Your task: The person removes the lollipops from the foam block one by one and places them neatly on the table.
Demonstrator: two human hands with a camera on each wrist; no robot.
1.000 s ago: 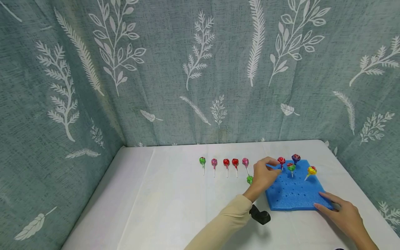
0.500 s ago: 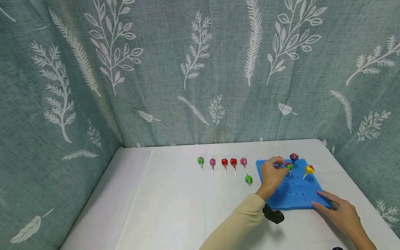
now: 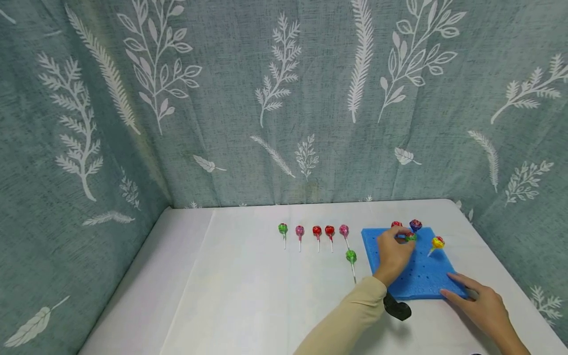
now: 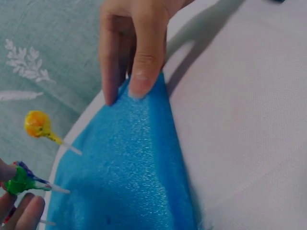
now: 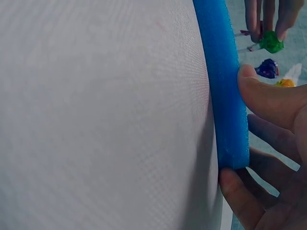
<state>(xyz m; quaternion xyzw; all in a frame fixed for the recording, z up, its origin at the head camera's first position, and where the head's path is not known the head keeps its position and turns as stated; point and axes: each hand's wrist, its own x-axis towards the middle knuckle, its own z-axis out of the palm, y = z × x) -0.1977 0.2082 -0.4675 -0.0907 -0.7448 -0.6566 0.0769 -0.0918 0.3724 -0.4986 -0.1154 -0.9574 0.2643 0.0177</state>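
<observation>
In the head view, my left hand (image 3: 395, 254) reaches over a blue foam board (image 3: 423, 278) dotted with holes. Its thumb and fingertips pinch the wrapped head of a green lollipop (image 3: 411, 237) standing in the board; the left wrist view shows this lollipop (image 4: 19, 181) between the digits. Beside it stand a red lollipop (image 3: 396, 224), partly covered by the hand, and a purple lollipop (image 3: 415, 225). A yellow lollipop (image 3: 437, 242) leans near the board's right edge. My right hand (image 3: 483, 308) grips the near right corner, thumb on top and fingers around the edge (image 5: 230, 129).
Left of the board, a row of lollipops lies on the white tablecloth (image 3: 239, 276), from a green one (image 3: 282, 228) to a pink one (image 3: 343, 230). Another green lollipop (image 3: 351, 256) lies below the pink one. A leaf-patterned curtain (image 3: 230, 98) hangs behind.
My left hand has moved right from beside the red lollipop to the green one, partly covering both. The right hand keeps its grip on the board's corner.
</observation>
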